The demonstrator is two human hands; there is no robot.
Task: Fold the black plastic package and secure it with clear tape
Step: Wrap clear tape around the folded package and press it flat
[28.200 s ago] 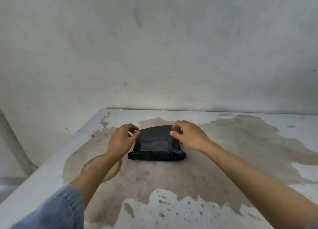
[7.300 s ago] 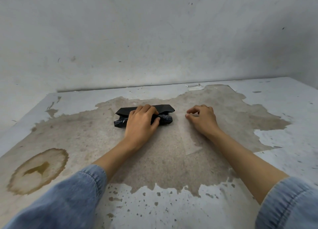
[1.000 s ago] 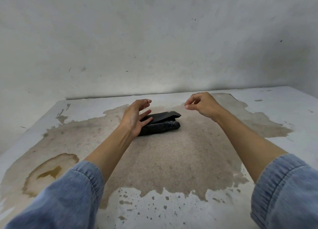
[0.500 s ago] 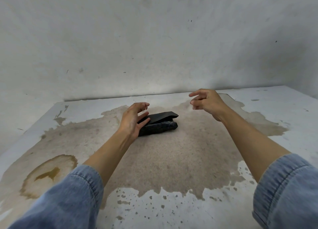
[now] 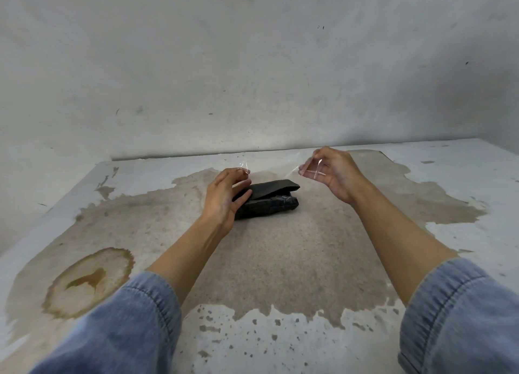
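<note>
The black plastic package point(image 5: 269, 199) lies folded on the worn table point(image 5: 280, 261), its top flap lifting a little at the right end. A strip of clear tape point(image 5: 272, 167) stretches in the air above it, faint and hard to trace. My left hand point(image 5: 224, 193) hovers over the package's left end and pinches one end of the tape at its fingertips. My right hand point(image 5: 331, 172) is raised to the right of the package, fingers curled, pinching the other end of the tape.
A grey wall point(image 5: 252, 78) rises directly behind the table. A round brown stain point(image 5: 90, 281) marks the table at the near left. The table's left edge runs diagonally at the far left.
Both hands have risen slightly and now hold a clear tape strip taut between them above the package. The package has not moved.
</note>
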